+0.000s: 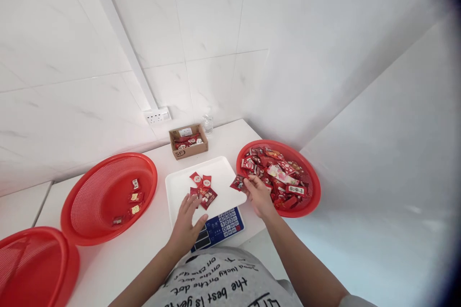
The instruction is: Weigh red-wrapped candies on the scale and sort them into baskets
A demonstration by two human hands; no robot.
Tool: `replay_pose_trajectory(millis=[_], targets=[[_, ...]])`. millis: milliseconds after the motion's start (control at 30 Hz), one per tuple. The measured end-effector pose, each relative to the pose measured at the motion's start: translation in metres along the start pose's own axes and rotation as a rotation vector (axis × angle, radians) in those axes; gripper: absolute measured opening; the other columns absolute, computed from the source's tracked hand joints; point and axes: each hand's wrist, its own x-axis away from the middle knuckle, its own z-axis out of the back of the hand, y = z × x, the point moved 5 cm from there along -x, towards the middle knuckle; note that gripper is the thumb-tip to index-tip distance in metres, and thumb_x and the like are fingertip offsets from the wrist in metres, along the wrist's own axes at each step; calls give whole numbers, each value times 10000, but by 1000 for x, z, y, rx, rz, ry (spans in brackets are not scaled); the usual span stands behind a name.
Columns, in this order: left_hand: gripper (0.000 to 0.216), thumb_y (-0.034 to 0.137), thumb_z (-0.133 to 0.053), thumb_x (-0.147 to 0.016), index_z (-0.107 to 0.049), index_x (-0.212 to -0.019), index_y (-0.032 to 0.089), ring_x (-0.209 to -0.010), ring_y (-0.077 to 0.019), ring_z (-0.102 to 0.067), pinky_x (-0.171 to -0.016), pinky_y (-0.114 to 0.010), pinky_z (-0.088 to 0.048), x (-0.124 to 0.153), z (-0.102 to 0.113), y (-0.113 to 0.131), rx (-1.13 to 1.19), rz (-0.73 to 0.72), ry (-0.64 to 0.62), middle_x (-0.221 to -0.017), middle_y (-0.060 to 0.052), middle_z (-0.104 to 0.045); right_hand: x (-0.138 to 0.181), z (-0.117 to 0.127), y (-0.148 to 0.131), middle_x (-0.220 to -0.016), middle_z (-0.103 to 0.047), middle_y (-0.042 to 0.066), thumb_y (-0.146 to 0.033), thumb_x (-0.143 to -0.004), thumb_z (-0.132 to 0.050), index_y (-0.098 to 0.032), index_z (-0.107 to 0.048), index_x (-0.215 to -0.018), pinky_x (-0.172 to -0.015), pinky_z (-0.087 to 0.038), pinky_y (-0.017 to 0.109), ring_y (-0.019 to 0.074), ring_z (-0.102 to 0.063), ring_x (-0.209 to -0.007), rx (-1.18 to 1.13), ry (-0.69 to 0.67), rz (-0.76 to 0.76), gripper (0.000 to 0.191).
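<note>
My right hand point(257, 194) pinches a dark red snack packet point(238, 183) between thumb and fingers, over the gap between the white tray point(223, 170) and a full red basket point(314, 184). That basket holds many small red packets point(283, 172). My left hand point(186, 223) is open above the tray's near left part, its fingers spread and its fingertips close to a few red packets point(206, 196) lying there. Whether the fingertips touch them I cannot tell. Under the tray is a digital scale point(219, 228) with a blue keypad.
Behind the tray stands a small cardboard box point(189, 153) with red packets, beside a clear plastic bottle point(207, 124). On the left, a red basket point(108, 168) holds several small packets, and another red basket point(68, 268) overlaps its near side. A socket strip point(157, 115) is on the wall.
</note>
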Motion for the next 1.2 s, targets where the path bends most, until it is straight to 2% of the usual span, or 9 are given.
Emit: replay_pose_trajectory(millis=[133,233,400,533,700,800,933,1033,1200], targets=[[373,459,-479,-831,-582,-1100,223,-1175,-246,-461,-996,-439,-358,-13,-7,26,161,30,-93,-1182,-82,-583,35,-50,15,-823,-642,-6,-437,-633,-726,-211,-507,-740,-794,-480,359,154,-608,-786,-143,-187,-171,332],[370,462,-407,-864,-586,-1055,202,-985,-203,-550,-900,-368,-414,-18,-9,35,305,130,-167,-1027,-55,-635,54,-67,24,-808,-623,-7,-467,-652,-705,-209,-502,-750,-727,-484,327,145,-589,-770,-79,-267,-218,343],[328,454,-401,-852,-585,-854,182,-763,-157,-534,-730,-283,-419,-10,-14,28,377,224,-322,-786,0,-616,60,-63,32,-657,-549,-30,-558,-716,-593,-197,-517,-756,-540,-395,233,105,-513,-608,223,-370,-230,370],[320,445,-402,-836,-503,-679,185,-650,-132,-469,-640,-256,-378,0,-22,19,311,242,-419,-642,27,-525,60,-54,39,-550,-497,-57,-536,-715,-592,-195,-489,-680,-492,-327,221,84,-439,-502,371,-450,-261,358],[284,432,-382,-841,-505,-757,190,-688,-140,-492,-667,-264,-396,2,-26,10,309,259,-367,-703,16,-543,42,-40,43,-540,-527,-50,-493,-714,-586,-198,-501,-689,-504,-346,227,95,-465,-501,410,-303,-210,308],[249,408,-395,-838,-520,-794,197,-687,-144,-504,-668,-269,-411,1,-22,4,253,265,-327,-700,17,-550,25,-27,44,-667,-621,-5,-445,-737,-550,-191,-543,-771,-560,-402,234,113,-552,-597,367,-173,-233,256],[200,353,-407,-844,-545,-835,209,-747,-158,-545,-711,-292,-437,0,-12,-1,82,204,-245,-781,0,-597,9,-17,47,-777,-676,38,-330,-733,-536,-176,-608,-859,-614,-445,270,138,-596,-641,597,-243,-243,212],[195,320,-406,-858,-567,-900,218,-899,-183,-561,-811,-333,-452,-1,-5,-1,-59,91,-190,-923,-26,-622,1,-10,41,-759,-681,39,-287,-739,-498,-177,-630,-861,-689,-468,306,161,-615,-676,781,-231,-94,210],[256,281,-456,-848,-579,-1063,219,-1165,-229,-464,-972,-409,-402,-6,-7,-14,-290,-62,-122,-1197,-67,-564,-11,16,20,-965,-679,71,-324,-776,-449,-194,-637,-939,-848,-444,348,202,-607,-919,981,-20,216,280]])
